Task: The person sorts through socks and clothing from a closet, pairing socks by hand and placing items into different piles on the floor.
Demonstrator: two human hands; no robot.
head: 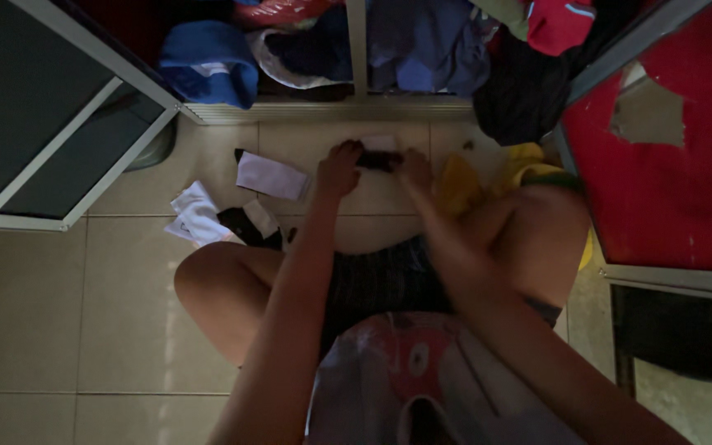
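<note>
Dark sock (378, 160) stretched between both hands, left hand (339, 168) fingers clenched on it, right hand (414, 170) likewise

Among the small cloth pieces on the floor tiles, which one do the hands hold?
The dark piece, stretched between the left hand and right hand. The white pieces lie untouched to its left.

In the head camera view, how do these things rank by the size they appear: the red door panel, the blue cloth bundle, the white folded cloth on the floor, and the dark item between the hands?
Largest to smallest, as they appear:
1. red door panel
2. blue cloth bundle
3. white folded cloth
4. dark item
The hands partly hide the dark item.
</note>
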